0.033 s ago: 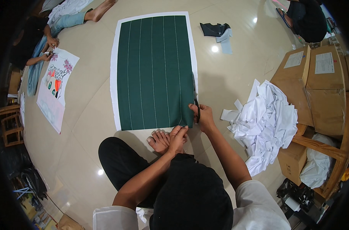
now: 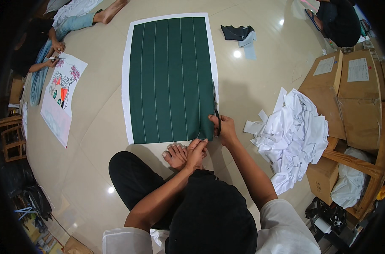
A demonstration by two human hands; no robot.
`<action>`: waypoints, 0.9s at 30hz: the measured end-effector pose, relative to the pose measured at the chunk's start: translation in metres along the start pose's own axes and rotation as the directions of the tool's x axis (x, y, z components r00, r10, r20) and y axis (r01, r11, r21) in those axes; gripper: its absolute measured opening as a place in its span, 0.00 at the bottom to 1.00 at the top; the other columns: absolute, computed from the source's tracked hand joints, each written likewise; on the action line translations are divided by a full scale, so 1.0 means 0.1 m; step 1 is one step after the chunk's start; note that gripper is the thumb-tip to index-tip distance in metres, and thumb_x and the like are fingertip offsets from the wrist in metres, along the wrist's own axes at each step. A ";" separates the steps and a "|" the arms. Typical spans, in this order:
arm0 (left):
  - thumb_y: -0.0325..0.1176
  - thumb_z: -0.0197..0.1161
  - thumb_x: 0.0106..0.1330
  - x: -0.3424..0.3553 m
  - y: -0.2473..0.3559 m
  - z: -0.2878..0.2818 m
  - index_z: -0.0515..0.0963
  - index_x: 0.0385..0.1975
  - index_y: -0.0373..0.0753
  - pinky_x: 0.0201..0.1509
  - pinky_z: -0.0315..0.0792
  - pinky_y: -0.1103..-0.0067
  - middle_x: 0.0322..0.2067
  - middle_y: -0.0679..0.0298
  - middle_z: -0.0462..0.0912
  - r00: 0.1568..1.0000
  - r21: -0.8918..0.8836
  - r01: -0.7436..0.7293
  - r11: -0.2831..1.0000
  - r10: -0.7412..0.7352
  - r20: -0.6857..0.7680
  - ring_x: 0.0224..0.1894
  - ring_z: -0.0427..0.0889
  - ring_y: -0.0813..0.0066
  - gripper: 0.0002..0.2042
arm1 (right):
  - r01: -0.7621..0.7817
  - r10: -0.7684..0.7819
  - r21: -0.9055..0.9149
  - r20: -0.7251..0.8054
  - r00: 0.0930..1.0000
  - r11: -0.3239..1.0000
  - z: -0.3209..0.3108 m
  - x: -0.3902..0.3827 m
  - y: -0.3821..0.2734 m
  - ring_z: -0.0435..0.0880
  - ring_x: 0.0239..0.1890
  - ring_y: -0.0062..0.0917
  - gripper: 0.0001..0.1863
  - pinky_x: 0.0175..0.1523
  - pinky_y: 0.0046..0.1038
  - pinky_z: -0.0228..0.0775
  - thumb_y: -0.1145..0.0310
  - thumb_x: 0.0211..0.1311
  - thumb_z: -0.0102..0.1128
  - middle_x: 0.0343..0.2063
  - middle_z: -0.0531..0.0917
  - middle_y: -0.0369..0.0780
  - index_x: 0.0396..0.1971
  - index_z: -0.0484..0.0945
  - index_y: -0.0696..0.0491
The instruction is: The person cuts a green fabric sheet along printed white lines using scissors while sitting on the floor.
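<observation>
A dark green cloth (image 2: 167, 76) with thin pale lengthwise lines and a white border lies on the floor before me. My right hand (image 2: 222, 127) is closed on the black-handled scissors (image 2: 218, 122), whose blades lie along the cloth's right side near the near corner. My left hand (image 2: 195, 150) pinches the cloth's near edge just left of that corner. My bare feet (image 2: 175, 155) show beneath the near edge, behind my left hand.
A white cloth pile (image 2: 289, 135) and cardboard boxes (image 2: 357, 118) stand right. Dark and grey scraps (image 2: 239, 34) lie beyond. One person (image 2: 25, 53) cuts a printed sheet (image 2: 63, 93) at left; another (image 2: 340, 21) crouches top right. Wooden frames (image 2: 12, 139) sit far left.
</observation>
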State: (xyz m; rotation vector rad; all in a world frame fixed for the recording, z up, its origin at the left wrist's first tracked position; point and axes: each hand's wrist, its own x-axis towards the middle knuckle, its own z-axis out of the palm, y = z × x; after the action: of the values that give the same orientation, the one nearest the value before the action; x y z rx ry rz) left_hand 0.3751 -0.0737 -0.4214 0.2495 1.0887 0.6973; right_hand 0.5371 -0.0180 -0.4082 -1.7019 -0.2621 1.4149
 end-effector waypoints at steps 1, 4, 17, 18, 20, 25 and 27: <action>0.34 0.67 0.70 0.00 0.00 0.01 0.77 0.27 0.44 0.18 0.57 0.86 0.20 0.74 0.73 1.000 -0.001 0.001 1.000 -0.001 -0.007 0.18 0.66 0.88 0.09 | 0.001 -0.001 0.000 -0.001 1.000 1.000 0.00 0.00 0.00 0.70 0.13 0.17 0.21 0.17 0.22 0.57 0.57 0.54 0.78 0.15 0.74 0.32 0.21 0.74 0.52; 0.34 0.67 0.70 0.00 0.00 0.01 0.76 0.27 0.44 0.18 0.57 0.86 0.20 0.73 0.73 1.000 0.000 0.005 1.000 -0.005 -0.006 0.18 0.67 0.88 0.09 | 0.008 -0.008 -0.007 -0.001 1.000 1.000 -0.01 -0.02 0.01 0.70 0.13 0.17 0.20 0.17 0.22 0.58 0.58 0.54 0.78 0.15 0.74 0.32 0.21 0.74 0.52; 0.33 0.66 0.71 0.00 -0.01 -0.01 0.75 0.26 0.44 0.19 0.57 0.86 0.19 0.73 0.72 1.000 0.002 -0.012 1.000 0.012 -0.008 0.18 0.66 0.88 0.10 | 0.000 0.000 -0.032 0.008 1.000 0.999 -0.01 -0.05 0.00 0.71 0.14 0.17 0.20 0.20 0.21 0.60 0.56 0.53 0.79 0.17 0.74 0.32 0.23 0.75 0.52; 0.33 0.66 0.71 0.01 -0.02 -0.02 0.76 0.26 0.44 0.19 0.57 0.86 0.19 0.73 0.72 1.000 -0.001 -0.016 1.000 0.016 -0.003 0.18 0.66 0.88 0.10 | -0.007 0.007 -0.011 0.004 1.000 1.000 0.00 -0.05 -0.01 0.71 0.14 0.17 0.21 0.19 0.22 0.60 0.56 0.53 0.79 0.16 0.74 0.32 0.22 0.75 0.52; 0.33 0.66 0.71 0.01 -0.02 -0.02 0.76 0.26 0.44 0.19 0.57 0.86 0.19 0.74 0.72 1.000 -0.003 -0.018 1.000 0.018 0.009 0.17 0.66 0.88 0.10 | -0.005 0.005 -0.002 0.003 1.000 1.000 0.00 -0.04 -0.04 0.71 0.14 0.17 0.21 0.18 0.22 0.59 0.56 0.52 0.79 0.16 0.74 0.32 0.21 0.74 0.52; 0.33 0.66 0.71 0.02 -0.02 -0.01 0.76 0.26 0.44 0.18 0.56 0.86 0.19 0.73 0.72 1.000 -0.015 -0.007 1.000 0.008 0.013 0.17 0.65 0.88 0.10 | 0.015 -0.015 -0.002 0.002 1.000 1.000 0.02 0.06 -0.09 0.71 0.13 0.17 0.21 0.18 0.21 0.59 0.55 0.51 0.79 0.16 0.74 0.32 0.21 0.74 0.52; 0.33 0.66 0.71 0.03 -0.03 -0.01 0.76 0.26 0.44 0.18 0.56 0.86 0.19 0.73 0.72 1.000 -0.015 -0.007 1.000 0.007 0.012 0.17 0.64 0.88 0.10 | 0.011 -0.011 0.002 -0.005 1.000 1.000 0.01 0.13 -0.08 0.70 0.13 0.17 0.21 0.19 0.21 0.59 0.55 0.51 0.79 0.16 0.73 0.32 0.21 0.74 0.52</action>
State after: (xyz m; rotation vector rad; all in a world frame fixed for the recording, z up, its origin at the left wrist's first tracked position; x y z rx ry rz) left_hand 0.3762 -0.0746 -0.4252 0.2448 1.0716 0.7092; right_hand 0.5427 -0.0046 -0.4115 -1.6999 -0.2672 1.4027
